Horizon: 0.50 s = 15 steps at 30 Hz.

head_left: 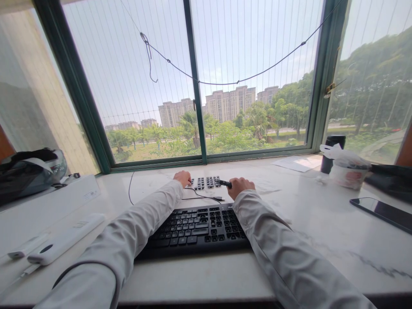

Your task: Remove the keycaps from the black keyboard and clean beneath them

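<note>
keyboard (201, 231) with small, illegible pale logo (230, 207)

Left arm (135, 227): stretched forward, slanting inward, covered in creased light grey cloth
Left wrist (176, 185): nearly in line with the forearm
Left hand (182, 177): bare, back upward, bent over; fingertips too small to make out
Right arm (273, 244): reaching forward and inward, likewise covered
Right wrist (245, 194): bent slightly inward
Right hand (241, 186): bare, knuckles up, curled into a closed grip
Spacing: hands apart, the left slightly farther forward
</note>
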Tool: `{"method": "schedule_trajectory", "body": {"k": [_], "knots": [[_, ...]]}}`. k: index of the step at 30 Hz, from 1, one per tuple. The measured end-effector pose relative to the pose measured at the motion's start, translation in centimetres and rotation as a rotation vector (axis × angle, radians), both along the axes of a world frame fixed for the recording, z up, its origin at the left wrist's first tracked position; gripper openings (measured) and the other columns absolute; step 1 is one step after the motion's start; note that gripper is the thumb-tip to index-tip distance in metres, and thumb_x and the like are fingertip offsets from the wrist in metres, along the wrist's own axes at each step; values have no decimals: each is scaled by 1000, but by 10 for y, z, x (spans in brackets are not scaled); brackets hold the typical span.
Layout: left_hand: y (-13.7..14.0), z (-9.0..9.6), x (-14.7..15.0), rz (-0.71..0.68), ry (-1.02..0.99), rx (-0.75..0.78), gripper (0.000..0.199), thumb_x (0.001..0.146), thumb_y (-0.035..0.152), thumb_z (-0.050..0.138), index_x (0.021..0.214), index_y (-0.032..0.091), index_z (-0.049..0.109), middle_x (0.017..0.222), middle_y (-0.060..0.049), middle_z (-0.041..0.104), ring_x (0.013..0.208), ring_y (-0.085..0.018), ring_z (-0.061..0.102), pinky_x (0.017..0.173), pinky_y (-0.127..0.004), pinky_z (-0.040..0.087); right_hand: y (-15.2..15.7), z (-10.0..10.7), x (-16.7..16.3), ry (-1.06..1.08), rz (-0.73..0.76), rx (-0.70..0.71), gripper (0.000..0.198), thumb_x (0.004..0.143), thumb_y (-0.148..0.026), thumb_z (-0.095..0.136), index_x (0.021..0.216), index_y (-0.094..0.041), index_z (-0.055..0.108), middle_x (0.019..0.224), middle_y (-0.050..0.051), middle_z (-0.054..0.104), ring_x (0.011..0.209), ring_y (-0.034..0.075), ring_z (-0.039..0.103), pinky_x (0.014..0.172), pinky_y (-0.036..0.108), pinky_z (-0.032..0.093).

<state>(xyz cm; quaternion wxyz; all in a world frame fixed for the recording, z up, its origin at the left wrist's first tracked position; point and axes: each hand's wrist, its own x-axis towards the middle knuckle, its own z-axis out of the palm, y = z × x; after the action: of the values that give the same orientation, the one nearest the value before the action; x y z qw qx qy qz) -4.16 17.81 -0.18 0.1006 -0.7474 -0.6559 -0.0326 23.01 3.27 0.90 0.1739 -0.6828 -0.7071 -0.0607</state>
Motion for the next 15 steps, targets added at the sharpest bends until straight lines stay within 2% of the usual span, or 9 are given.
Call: {"method": "schedule_trajectory", "body": {"k": [5,15], "knots": [[0,0,0,0,-7,-5,30,65,38,73,91,25,74,92,-6,72,86,-21,64,74,-26,45,0,0,-1,1,-7,-15,31,82,-36,45,97,-23,69,95,13,67,85,26,64,71,36,44],[1,0,1,-2,-3,-2,28,65,39,73,89,25,74,93,-7,71,86,-20,63,74,-25,45,2,-2,1,-17,-5,14,29,80,-35,46,93,-23,69,91,12,68,83,27,64,67,36,45]]}}
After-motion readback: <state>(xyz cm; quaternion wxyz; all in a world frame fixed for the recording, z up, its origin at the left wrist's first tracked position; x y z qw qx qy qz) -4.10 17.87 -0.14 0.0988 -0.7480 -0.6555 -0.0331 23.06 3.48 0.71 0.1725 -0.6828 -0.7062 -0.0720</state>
